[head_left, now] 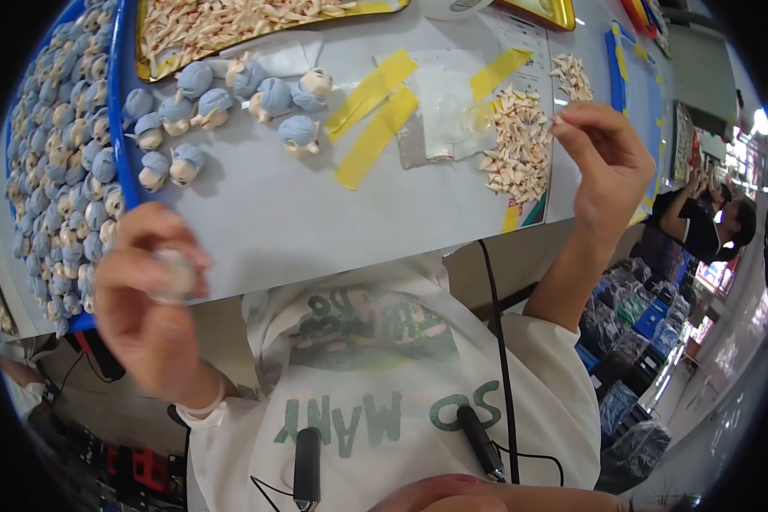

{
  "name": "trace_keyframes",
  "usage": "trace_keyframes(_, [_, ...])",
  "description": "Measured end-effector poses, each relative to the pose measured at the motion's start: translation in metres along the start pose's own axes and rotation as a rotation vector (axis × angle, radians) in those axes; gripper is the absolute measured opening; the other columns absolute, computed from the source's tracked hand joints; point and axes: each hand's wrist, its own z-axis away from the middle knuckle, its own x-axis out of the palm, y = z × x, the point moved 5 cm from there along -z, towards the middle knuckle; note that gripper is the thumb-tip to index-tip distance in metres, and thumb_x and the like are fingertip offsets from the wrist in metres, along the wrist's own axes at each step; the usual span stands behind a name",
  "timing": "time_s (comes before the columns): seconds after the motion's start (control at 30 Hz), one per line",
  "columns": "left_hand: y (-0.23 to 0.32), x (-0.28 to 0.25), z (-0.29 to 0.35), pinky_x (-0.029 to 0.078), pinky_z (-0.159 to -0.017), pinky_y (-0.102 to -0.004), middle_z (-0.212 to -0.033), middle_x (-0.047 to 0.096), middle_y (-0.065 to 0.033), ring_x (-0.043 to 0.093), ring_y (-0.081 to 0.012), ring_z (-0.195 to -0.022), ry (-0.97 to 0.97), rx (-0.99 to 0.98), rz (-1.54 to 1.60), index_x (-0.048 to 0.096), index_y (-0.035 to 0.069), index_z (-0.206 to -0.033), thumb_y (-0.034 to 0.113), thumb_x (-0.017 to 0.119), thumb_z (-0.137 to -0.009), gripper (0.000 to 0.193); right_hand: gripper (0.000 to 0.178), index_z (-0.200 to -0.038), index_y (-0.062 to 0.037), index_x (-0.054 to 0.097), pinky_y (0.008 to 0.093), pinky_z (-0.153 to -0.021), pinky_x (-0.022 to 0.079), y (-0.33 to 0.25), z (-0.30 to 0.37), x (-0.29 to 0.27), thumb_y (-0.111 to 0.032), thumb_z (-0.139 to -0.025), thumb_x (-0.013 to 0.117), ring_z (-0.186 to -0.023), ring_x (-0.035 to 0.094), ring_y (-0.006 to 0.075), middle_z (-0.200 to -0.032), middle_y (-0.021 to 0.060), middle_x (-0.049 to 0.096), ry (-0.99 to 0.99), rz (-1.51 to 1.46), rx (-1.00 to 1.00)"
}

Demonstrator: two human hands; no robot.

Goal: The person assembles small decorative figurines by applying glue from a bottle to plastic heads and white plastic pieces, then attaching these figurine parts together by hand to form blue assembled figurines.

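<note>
My left hand (149, 299), blurred by motion, is raised at the table's near left edge. Its fingers close around a small round pale doll head (174, 276), whose details are smeared. My right hand (608, 158) is over the right side of the table, thumb and forefinger pinched together; what sits between the tips is too small to make out. Just left of those fingertips lies a pile of small cream pointed pieces (516, 145) with reddish marks. Several doll heads with blue caps (299, 135) stand loose on the white tabletop (307, 218).
A blue-rimmed bin (121, 111) full of blue-capped doll heads stands at the left. At the back is a gold-edged tray (273, 19) of cream pieces. Yellow tape strips (375, 136) and a clear round dish (452, 115) lie mid-table. Other people (708, 218) are at far right.
</note>
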Motion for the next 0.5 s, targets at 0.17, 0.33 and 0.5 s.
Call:
trace_keyframes(0.17, [-0.032, 0.065, 0.003, 0.043, -0.074, -0.0264, -0.099, 0.055, -0.0194, 0.053, -0.0183, -0.084, -0.057, -0.240, 0.391, 0.048, -0.001, -0.098, 0.017, 0.067, -0.075, 0.035, 0.013, -0.077, 0.0020, 0.062, 0.0207, -0.065, 0.043, -0.012, -0.006, 0.029, 0.009, -0.066, 0.064, -0.071, 0.055, 0.0107, -0.079, 0.0053, 0.060, -0.201, 0.037, -0.175])
trace_keyframes(0.33, [-0.048, 0.084, -0.006, 0.042, -0.077, -0.0281, -0.096, 0.055, -0.0173, 0.054, -0.0186, -0.084, -0.174, -0.137, 0.490, 0.049, 0.000, -0.100, 0.014, 0.068, -0.074, 0.036, 0.014, -0.072, -0.0020, 0.063, 0.0229, -0.060, 0.039, -0.024, -0.014, 0.051, 0.004, -0.060, 0.065, -0.067, 0.052, 0.0128, -0.073, 0.0047, 0.054, -0.309, 0.285, -0.299])
trace_keyframes(0.5, [-0.047, 0.086, -0.009, 0.045, -0.075, -0.0317, -0.099, 0.051, -0.0161, 0.055, -0.0212, -0.085, -0.183, -0.073, 0.495, 0.049, -0.001, -0.101, 0.016, 0.070, -0.072, 0.040, 0.014, -0.070, -0.0029, 0.063, 0.0241, -0.058, 0.038, -0.023, -0.014, 0.054, 0.003, -0.058, 0.065, -0.065, 0.049, 0.0154, -0.069, 0.0052, 0.050, -0.389, 0.402, -0.327])
